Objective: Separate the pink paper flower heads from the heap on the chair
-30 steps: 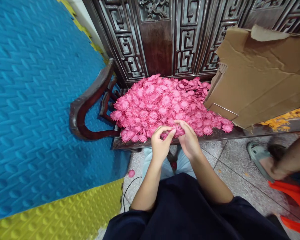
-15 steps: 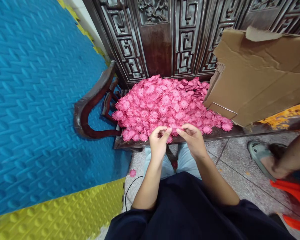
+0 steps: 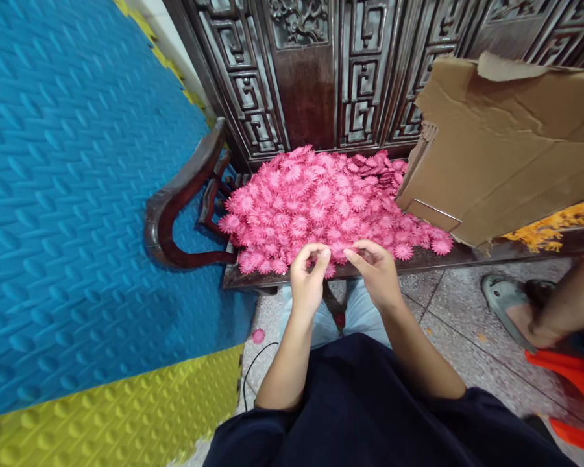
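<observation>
Both hands meet at the near edge of the pink pile. Her left hand [image 3: 307,280] has thumb and fingers curled in together, pinched narrow, with a bit of pink showing between the tips; whether it really grips a flower I cannot tell. Just beside it, the right hand [image 3: 377,272] pinches at the heap with thumb and forefinger drawn close, touching the petals at the front of the pile, and again the fingers hide what, if anything, is caught.

Pink flowers [image 3: 321,207] lie heaped on the seat of a dark wooden bench [image 3: 418,261], filling it from the curved armrest [image 3: 175,207] to a torn cardboard box [image 3: 506,149] lying on its right. One single pink flower [image 3: 258,336] lies on the speckled floor below, near a black cable [image 3: 253,370]. Behind stands the carved wooden back [image 3: 316,71]. Blue foam matting [image 3: 78,194] with a yellow strip [image 3: 126,415] covers the left. On the right, another person's sandalled foot [image 3: 511,311] rests near an orange stool [image 3: 574,402].
</observation>
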The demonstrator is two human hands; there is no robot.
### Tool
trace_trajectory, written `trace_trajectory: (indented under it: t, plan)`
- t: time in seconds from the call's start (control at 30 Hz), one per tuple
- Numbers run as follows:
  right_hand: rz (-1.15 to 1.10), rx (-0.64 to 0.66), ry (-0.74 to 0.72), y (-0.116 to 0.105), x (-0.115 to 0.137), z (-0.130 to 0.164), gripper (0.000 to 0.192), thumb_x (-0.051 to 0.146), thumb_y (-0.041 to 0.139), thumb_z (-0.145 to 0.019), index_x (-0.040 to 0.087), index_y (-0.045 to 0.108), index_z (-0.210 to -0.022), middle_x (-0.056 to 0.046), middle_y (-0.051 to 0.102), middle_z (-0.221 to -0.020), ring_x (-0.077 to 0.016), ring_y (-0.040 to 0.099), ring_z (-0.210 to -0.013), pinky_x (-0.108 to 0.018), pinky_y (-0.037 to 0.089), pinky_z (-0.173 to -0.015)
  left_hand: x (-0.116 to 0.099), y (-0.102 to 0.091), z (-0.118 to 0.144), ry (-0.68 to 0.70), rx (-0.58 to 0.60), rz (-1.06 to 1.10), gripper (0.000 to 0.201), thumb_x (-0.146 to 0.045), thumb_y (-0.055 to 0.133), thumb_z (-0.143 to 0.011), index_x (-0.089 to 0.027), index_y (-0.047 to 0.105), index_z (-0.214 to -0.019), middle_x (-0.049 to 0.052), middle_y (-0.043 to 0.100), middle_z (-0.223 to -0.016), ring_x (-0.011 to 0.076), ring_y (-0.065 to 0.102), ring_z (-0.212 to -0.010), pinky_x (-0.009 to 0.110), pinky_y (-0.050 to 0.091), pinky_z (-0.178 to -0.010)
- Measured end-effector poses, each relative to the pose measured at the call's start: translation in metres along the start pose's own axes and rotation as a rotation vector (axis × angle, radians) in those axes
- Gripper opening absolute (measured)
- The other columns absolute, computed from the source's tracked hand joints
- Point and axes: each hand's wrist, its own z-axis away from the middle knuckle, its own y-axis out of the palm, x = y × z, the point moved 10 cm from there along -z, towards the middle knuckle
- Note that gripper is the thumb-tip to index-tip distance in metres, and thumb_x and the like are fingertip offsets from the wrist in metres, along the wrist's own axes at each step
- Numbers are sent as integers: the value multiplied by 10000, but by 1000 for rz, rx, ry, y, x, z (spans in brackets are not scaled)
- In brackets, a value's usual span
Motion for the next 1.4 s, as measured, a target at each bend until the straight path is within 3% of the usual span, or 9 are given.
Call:
trace_trajectory:
  t: [0.47, 0.67, 1.1, 1.4]
  plan:
    - [33, 10, -43, 0, 10, 0, 133, 307, 661, -702, 246, 664, -820, 10, 646, -806, -143, 566, -760, -302, 431, -752, -19, -1, -2, 105, -8, -100, 107, -281, 630, -741, -181, 635, -702, 8, 562, -733, 123, 513, -717, 240, 396, -681]
    - [101, 50, -101, 4, 19, 0, 52, 287, 647, -725, 235, 651, -724, 16, 609, -716, -131, 538, -707, -283, 408, -702, -19, 1, -1, 111, 1, -94, 93, -263, 624, -747, -176, 630, -716, 3, 536, -719, 112, 489, -687, 236, 386, -661]
    - [215, 63, -172, 6, 29, 1, 52, 243, 619, -746, 226, 667, -760, -14, 626, -773, -154, 568, -782, -310, 417, -761, -21, 7, 1, 146, 82, -170, 173, -264, 617, -758, -193, 635, -915, 26, 568, -856, 122, 529, -794, 246, 423, -751]
    - [145, 36, -166, 3, 27, 1, 20, 219, 679, -690, 220, 676, -710, -1, 634, -728, -128, 568, -717, -285, 426, -695, -44, -4, 7, 332, -48, -367, 100, -219, 648, -729, -183, 629, -820, 23, 519, -839, 139, 517, -863, 272, 436, -796]
